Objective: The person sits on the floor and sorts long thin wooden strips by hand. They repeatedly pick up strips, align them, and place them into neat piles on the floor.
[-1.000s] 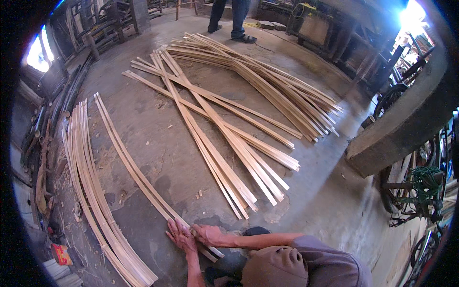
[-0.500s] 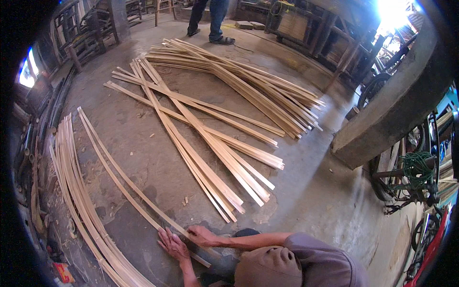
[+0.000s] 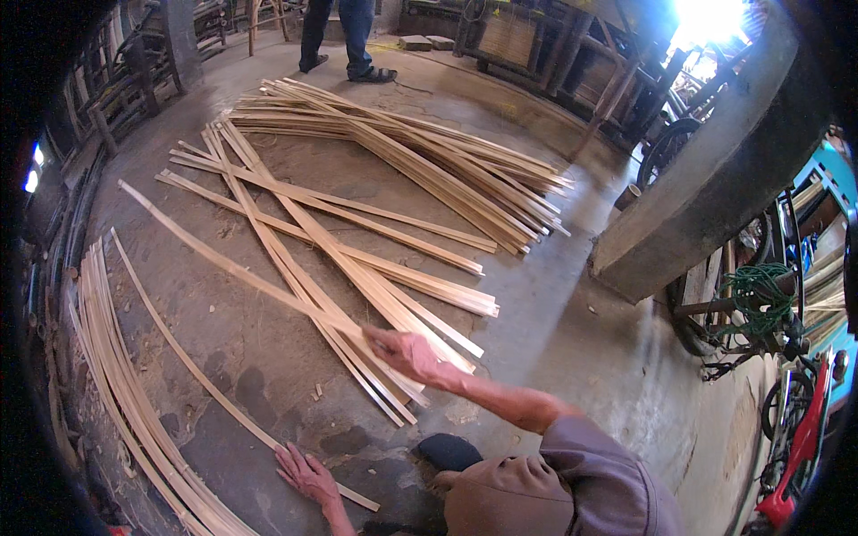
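Note:
My right hand [image 3: 404, 354] is closed round the near end of a long, pale bamboo strip [image 3: 228, 266]. That strip slants away to the far left, and its near end passes over several crossed strips [image 3: 313, 234] on the floor. Lower down, my left hand [image 3: 308, 475] lies with fingers outstretched across a second thin strip [image 3: 183, 355], whose near end pokes out to the right of it. Left of that, a bundle of strips [image 3: 134, 393] curves along the floor. Farther off lies a bigger pile of strips [image 3: 429, 156].
A person stands beyond the big pile; the legs [image 3: 344, 40] show. A thick concrete pillar [image 3: 688, 179] leans into the right side. Past it are a coil of green cord [image 3: 760, 290] and a red object [image 3: 795, 456]. Dark poles [image 3: 76, 223] line the left edge.
My right hand has moved up and forward, lifting one strip away from its neighbour and over the crossed strips. My left hand stays low, on the other strip. The view has shifted slightly.

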A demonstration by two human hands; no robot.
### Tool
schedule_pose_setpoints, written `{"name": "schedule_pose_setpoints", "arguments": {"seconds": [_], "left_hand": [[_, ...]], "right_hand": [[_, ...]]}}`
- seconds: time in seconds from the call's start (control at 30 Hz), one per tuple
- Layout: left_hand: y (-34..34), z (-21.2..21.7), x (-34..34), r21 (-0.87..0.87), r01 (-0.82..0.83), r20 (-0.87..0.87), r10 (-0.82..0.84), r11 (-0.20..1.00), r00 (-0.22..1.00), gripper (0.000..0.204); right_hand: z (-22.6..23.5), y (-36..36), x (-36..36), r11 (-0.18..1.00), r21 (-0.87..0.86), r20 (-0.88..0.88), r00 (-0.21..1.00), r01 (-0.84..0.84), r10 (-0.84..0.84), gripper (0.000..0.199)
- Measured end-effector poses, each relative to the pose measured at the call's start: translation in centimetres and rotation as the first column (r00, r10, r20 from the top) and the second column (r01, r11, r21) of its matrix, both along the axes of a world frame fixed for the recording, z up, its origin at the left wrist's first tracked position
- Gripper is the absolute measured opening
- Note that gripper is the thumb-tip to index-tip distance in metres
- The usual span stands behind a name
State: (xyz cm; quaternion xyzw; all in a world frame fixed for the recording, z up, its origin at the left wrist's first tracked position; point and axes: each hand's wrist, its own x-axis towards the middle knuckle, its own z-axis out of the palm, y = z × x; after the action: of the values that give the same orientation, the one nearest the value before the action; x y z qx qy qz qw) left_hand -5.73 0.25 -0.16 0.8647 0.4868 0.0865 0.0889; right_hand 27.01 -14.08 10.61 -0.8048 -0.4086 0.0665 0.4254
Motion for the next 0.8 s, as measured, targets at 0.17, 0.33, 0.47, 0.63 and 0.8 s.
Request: {"name": "schedule_pose_setpoints", "arguments": {"seconds": [0.17,0.33,0.47,0.63,0.8], "left_hand": [[-0.1,0.6,-0.1,-0.025,-0.011,0.025,0.011,1.000,1.000,0.052],[0.5,0.6,-0.6,-0.023,-0.010,-0.039,0.009,1.000,0.999,0.052],[0.5,1.3,-0.6,0.032,0.021,0.082,-0.023,0.999,0.996,0.051],[-0.1,1.3,0.4,-0.006,0.014,0.141,-0.013,1.000,0.990,0.052],[-0.3,1.5,-0.4,-0.019,-0.038,0.157,0.040,0.999,0.987,0.057]], "right_hand": [[-0.4,-0.9,6.2,0.997,-0.083,0.122,0.992,-0.003,0.013,0.037],[-3.2,-2.8,11.3,0.982,-0.191,0.049,0.999,-0.007,0.017,0.027],[-0.1,-2.7,11.6,0.952,-0.304,0.010,0.999,0.041,-0.040,0.027],[-2.1,-4.7,14.9,0.932,-0.324,0.194,0.976,0.162,-0.102,0.037],[1.8,-4.0,14.9,0.962,-0.237,0.185,0.978,0.135,-0.091,0.038]]}}
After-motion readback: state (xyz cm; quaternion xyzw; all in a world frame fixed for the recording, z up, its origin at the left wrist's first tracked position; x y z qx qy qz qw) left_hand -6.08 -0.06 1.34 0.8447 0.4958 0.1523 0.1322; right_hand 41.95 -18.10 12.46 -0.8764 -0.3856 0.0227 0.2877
